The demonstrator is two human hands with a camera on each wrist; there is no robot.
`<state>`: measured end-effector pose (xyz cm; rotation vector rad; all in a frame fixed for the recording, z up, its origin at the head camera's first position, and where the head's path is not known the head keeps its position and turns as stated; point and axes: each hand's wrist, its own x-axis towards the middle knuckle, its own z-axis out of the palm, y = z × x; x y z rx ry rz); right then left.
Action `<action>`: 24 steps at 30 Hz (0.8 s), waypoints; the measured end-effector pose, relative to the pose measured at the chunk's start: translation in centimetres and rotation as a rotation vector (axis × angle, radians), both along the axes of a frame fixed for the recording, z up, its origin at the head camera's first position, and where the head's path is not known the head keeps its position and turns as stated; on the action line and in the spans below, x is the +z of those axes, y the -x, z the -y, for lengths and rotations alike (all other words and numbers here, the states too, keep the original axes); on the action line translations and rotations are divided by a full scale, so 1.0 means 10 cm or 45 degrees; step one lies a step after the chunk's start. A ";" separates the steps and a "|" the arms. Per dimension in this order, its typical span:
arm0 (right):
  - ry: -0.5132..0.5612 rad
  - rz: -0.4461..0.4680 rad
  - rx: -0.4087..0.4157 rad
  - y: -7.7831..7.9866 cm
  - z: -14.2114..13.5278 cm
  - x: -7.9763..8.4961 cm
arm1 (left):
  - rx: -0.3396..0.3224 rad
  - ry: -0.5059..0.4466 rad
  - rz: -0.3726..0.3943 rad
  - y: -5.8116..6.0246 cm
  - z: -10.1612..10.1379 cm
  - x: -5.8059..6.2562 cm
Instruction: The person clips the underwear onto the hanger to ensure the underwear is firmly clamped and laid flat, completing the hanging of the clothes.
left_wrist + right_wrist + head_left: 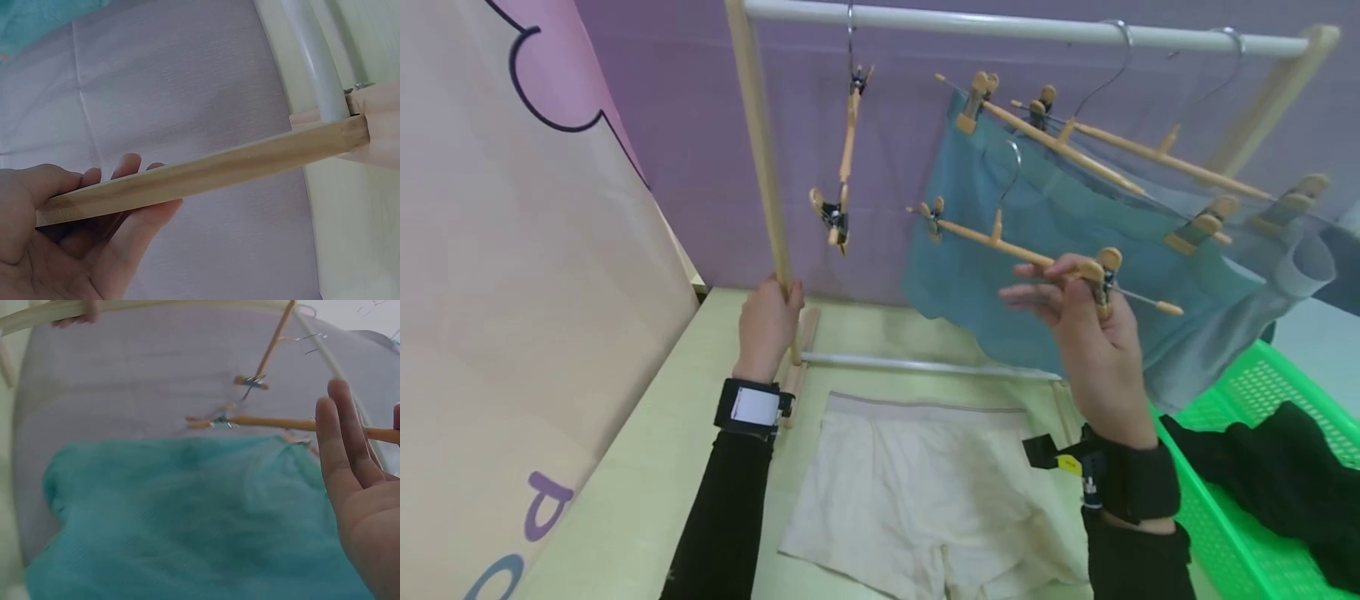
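My left hand point(766, 327) grips the upright wooden post point(237, 170) of a small clothes rack, near its lower end. In my right hand point(1097, 358) is a wooden clip hanger point(967, 234), pinched beside its right clip point(1105, 275); its metal hook is off the rail, and no garment shows in its clips. Two of the right hand's fingers point(359, 434) extend past the bar in the right wrist view. Behind this hanger a teal garment point(943, 279) hangs from another clip hanger point(1060, 148). Cream shorts point(917, 475) lie flat on the table below.
A bare clip hanger point(848, 142) hangs edge-on from the white top rail point(970, 22). Farther right hangs a grey garment point(1187, 358). A green basket point(1217, 533) with black cloth point(1292, 475) stands at the right. The rack's white lower bar point(925, 365) crosses behind the shorts.
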<state>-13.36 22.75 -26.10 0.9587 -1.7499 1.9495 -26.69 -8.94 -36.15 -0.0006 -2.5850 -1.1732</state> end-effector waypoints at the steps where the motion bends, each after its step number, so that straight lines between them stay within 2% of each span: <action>1: -0.006 0.014 0.011 0.00 -0.03 -0.04 | 0.000 0.003 0.001 0.00 0.00 0.00; 7: -0.019 0.118 0.078 0.00 -0.17 -0.27 | 0.002 0.018 -0.007 0.00 0.00 -0.01; 15: -0.037 0.449 0.112 0.05 -0.29 -0.76 | -0.021 -0.021 0.016 -0.05 0.01 0.00; 19: -0.138 0.547 0.117 0.08 -0.30 -0.97 | -0.030 -0.012 0.024 -0.08 0.02 0.00; 24: -0.320 0.634 0.095 0.14 -0.24 -1.12 | -0.030 0.003 0.000 -0.06 0.03 0.00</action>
